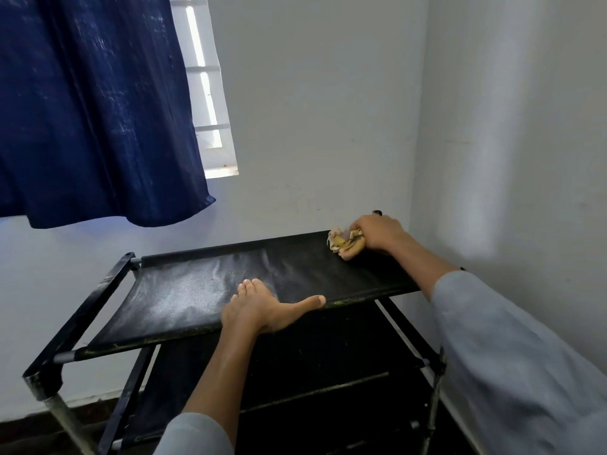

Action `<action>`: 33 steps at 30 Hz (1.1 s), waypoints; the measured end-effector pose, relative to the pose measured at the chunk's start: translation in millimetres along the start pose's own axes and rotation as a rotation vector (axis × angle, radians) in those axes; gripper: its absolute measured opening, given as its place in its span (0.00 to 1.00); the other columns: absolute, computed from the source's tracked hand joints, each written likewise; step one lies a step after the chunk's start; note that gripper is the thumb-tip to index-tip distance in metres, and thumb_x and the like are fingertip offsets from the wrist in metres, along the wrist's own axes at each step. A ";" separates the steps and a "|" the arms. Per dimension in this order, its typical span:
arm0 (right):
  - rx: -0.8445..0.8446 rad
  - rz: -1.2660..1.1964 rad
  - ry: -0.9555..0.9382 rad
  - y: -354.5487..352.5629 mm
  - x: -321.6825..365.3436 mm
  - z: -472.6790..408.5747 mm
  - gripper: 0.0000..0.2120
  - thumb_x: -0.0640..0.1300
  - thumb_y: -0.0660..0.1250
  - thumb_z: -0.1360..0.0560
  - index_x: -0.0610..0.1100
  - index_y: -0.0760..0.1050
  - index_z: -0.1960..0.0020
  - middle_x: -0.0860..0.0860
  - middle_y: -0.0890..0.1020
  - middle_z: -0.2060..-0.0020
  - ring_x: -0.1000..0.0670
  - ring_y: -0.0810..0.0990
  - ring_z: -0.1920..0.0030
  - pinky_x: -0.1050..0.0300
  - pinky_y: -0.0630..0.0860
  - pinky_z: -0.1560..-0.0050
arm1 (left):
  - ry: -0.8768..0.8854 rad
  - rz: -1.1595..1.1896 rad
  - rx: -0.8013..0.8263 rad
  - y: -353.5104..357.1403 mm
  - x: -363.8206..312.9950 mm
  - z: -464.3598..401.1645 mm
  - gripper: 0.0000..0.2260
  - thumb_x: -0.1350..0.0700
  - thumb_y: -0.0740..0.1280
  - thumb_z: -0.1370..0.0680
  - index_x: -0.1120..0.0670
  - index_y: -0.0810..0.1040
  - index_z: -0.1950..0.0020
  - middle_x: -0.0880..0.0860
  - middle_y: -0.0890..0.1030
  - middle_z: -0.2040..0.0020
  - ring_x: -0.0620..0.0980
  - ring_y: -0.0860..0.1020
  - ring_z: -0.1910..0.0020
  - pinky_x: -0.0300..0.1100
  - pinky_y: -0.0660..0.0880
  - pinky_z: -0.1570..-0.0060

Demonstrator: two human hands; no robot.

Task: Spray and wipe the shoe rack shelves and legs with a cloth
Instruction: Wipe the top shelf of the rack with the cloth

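Note:
A black shoe rack [108, 284] stands in the room's corner, its top fabric shelf [295, 270] dusty and pale on the left half and darker on the right. My right hand [377, 234] grips a crumpled yellow cloth [343, 242] and presses it on the shelf's far right corner. My left hand [262, 305] rests flat on the shelf's near edge, fingers straight and thumb stretched to the right. Lower shelves [328, 372] show dimly underneath. No spray bottle is in view.
White walls [328, 126] close in behind and to the right of the rack. A dark blue curtain [98, 110] hangs at upper left over a barred window [210, 93]. Dark floor [33, 431] shows at the lower left.

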State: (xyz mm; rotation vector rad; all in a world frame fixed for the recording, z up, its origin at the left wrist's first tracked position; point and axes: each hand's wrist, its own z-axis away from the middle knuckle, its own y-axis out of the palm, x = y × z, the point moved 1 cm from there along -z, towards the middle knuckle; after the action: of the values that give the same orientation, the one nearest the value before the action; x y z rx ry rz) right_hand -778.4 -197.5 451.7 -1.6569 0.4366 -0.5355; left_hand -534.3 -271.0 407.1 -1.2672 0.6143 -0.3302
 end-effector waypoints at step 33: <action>0.261 -0.016 -0.210 -14.6 -7.1 52.7 0.27 0.30 0.60 0.26 0.54 0.73 0.34 0.48 0.72 0.36 0.49 0.71 0.46 0.57 0.67 0.50 | -0.013 -0.079 -0.109 0.6 -3.8 4.5 0.67 0.15 0.44 0.52 0.58 0.57 0.25 0.55 0.59 0.24 0.54 0.61 0.27 0.54 0.65 0.34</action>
State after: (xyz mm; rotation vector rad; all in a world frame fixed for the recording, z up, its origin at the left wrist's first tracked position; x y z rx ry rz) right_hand -754.2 -148.6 459.5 -1.4470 0.1902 -0.4054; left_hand -534.6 -265.2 408.2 -1.3999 0.5786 -0.3568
